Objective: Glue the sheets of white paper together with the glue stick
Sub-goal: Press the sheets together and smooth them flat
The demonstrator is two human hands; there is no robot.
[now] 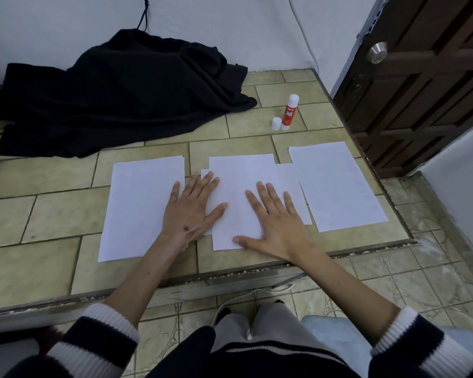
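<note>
White sheets lie on a tiled table. A stack of paper [139, 203] is at the left, a single sheet [336, 184] at the right. In the middle, a top sheet [238, 181] lies over a lower sheet [290, 181] that sticks out at both sides. My left hand [191, 208] rests flat with fingers spread across the stack's edge and the top sheet. My right hand [276, 216] presses flat on the top sheet. A red and white glue stick [289, 112] stands upright behind the sheets, uncapped, with its white cap [276, 123] beside it.
A heap of black cloth [115, 91] covers the table's back left. The table edge [257, 268] runs close to my body, and its right edge [388, 192] lies just past the single sheet. A dark wooden door [421, 77] stands at the right.
</note>
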